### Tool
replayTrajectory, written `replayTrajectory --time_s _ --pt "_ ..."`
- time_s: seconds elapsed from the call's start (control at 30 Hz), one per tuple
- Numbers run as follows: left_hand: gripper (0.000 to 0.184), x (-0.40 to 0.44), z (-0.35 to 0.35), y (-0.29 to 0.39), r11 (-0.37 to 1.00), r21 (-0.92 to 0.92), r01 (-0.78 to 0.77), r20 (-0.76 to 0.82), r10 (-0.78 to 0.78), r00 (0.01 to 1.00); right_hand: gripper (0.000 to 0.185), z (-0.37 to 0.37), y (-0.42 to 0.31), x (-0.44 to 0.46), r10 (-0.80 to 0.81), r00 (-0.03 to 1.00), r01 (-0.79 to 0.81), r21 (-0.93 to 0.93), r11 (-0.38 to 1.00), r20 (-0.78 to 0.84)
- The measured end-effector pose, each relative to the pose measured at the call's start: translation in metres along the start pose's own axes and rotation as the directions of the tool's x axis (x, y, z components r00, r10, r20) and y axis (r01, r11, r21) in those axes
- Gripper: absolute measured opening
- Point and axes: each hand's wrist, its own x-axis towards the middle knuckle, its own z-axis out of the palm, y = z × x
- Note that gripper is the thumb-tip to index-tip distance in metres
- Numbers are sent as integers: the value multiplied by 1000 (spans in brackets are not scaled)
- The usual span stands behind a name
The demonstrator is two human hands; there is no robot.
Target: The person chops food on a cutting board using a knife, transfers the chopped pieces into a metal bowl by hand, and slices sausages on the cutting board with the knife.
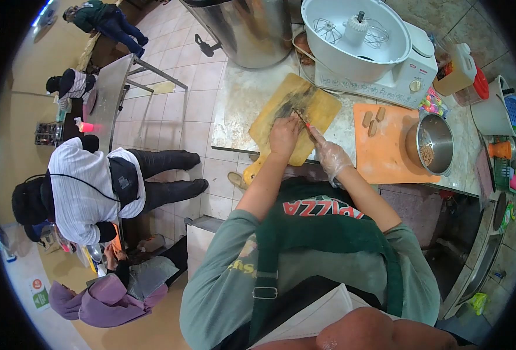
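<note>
One knife [308, 124] gripped in right hand [331, 155]; left hand [285, 134], fingers' hold unclear; three brown pieces [373, 128].

A commercial-looking kitchen, shown by the mixer [372, 86], cutting board [323, 112] and "PIZZA" apron [328, 230].

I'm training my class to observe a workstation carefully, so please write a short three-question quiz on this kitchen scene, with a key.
1. Count: how many brown pieces lie on the orange mat?
2. Fill in: over the yellow cutting board, the gloved right hand holds a ____.
3. Choose: where is the metal bowl? A) On the cutting board. B) Left of the cutting board. C) Right of the brown pieces.

Key: 1. Three. 2. Knife. 3. C.
</note>
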Motion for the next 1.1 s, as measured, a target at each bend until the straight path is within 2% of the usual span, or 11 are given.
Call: replayTrajectory --time_s 0.07,0.17,0.23,0.47,0.57,0.63,0.67,0.73,0.93,1.0,1.1 --pt "10 0 -1 1 1000 -7 21 10 -21 1000 52 9 8 1 -49 998 49 16 999 -46" --pt "9 2 -4 2 999 -13 40 25 -39 999 54 4 4 -17 10 1000 -10 44 999 -10" --pt "8 4 -5 3 999 -17 42 30 -41 999 56 1 8 -33 79 996 -77 -46 996 47" --pt "7 4 -6 3 999 -16 35 29 -35 999 65 -11 -6 -34 113 994 -113 12 994 10" --pt "7 4 -8 3 1000 -19 24 30 -24 999 69 -14 -18 -13 112 992 -111 -21 994 57" --pt "7 4 -8 3 999 -32 15 14 -15 1000 72 -8 -17 -2 121 990 -110 -136 985 75" --pt "7 4 -8 3 999 -44 25 8 -24 1000 72 -3 -14 -1 121 990 -109 -136 985 77" --pt "7 3 -8 3 998 -57 37 3 -36 999 68 2 -10 -5 40 999 -41 -212 976 -9" --pt "7 1 -8 1 997 -77 23 -11 -24 1000 70 -2 -1 -43 132 990 -120 -204 972 47" --pt "6 0 -8 2 998 -37 57 -11 -58 998 69 -5 0 -44 139 990 -129 -180 975 40" --pt "6 -1 -9 -2 996 -74 44 -1 -44 999 66 -11 -5 -38 112 994 -109 -142 984 14"
